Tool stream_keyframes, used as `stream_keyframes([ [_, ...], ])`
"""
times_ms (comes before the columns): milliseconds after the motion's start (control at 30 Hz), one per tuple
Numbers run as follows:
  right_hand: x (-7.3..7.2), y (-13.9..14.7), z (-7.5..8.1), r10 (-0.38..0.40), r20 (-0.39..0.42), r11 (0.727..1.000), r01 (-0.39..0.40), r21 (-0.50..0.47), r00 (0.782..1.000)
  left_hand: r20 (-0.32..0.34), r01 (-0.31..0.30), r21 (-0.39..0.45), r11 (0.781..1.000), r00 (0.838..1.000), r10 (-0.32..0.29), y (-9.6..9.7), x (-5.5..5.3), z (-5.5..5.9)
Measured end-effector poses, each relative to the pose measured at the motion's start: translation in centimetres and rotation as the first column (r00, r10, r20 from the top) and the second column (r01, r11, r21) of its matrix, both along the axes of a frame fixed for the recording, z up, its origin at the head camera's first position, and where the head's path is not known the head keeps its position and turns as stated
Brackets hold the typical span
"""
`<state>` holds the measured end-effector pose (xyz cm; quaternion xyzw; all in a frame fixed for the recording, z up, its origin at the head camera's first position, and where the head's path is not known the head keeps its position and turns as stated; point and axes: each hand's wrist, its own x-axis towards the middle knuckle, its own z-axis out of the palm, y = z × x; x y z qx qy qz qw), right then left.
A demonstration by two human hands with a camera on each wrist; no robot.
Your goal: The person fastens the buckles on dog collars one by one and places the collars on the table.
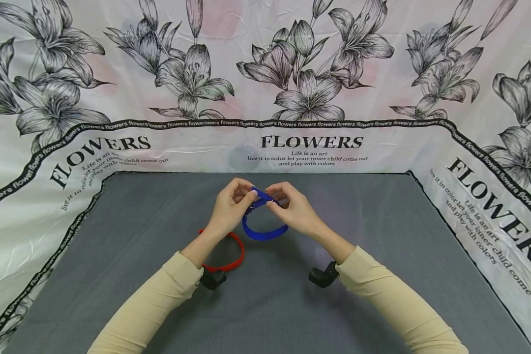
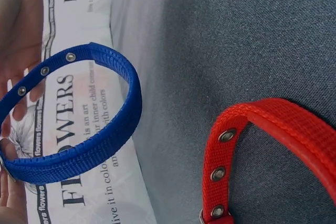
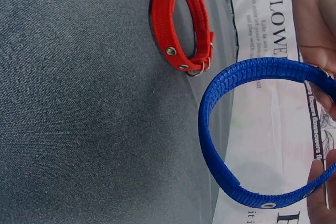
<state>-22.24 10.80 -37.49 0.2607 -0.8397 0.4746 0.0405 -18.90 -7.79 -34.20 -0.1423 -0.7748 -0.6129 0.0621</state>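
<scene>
A blue pet collar (image 1: 265,235) with metal eyelets is held up above the grey table, its loop hanging below both hands. My left hand (image 1: 233,205) pinches the collar near the strap's upper end. From the other side my right hand (image 1: 295,209) pinches it where the straps overlap. The fingers partly hide the blue collar's buckle. The right wrist view shows the loop of the blue collar (image 3: 210,140) hanging wide. Beneath my left forearm a red pet collar (image 1: 236,261) lies on the table, fastened in a loop, with eyelets and a metal ring visible in the right wrist view.
Grey cloth (image 1: 363,305) covers the table. A white floral sheet with printed lettering (image 1: 311,142) rises along the back and both sides. Black wrist cameras (image 1: 324,276) hang under both wrists, the left one close to the red collar.
</scene>
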Motion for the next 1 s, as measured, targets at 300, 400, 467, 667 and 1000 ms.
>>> stream_keyframes([
  [300, 0.1, -0.2, 0.2, 0.001, -0.128, 1.000, 0.002, 0.029, 0.992, -0.024, 0.055, 0.004, 0.998, 0.998, -0.055, -0.1, -1.2, -2.2],
  [400, 0.1, -0.2, 0.2, 0.019, -0.157, 0.998, -0.009, 0.066, 0.987, -0.033, 0.053, -0.003, 0.999, 0.998, -0.053, -0.2, -1.8, -3.1],
  [467, 0.1, -0.1, 0.2, 0.026, -0.169, 0.997, -0.014, 0.075, 0.985, -0.041, 0.056, -0.010, 0.998, 0.998, -0.056, -0.2, -1.9, -3.3],
  [667, 0.1, 0.0, 0.2, -0.010, -0.178, 0.999, 0.019, 0.051, 0.984, -0.027, 0.077, -0.051, 0.996, 0.997, -0.078, -0.7, -1.9, -3.6],
  [1000, 0.1, 0.2, 0.2, -0.050, -0.144, 0.999, 0.052, 0.004, 0.988, 0.017, 0.025, -0.142, 0.990, 1.000, -0.023, -1.0, -1.8, -3.9],
])
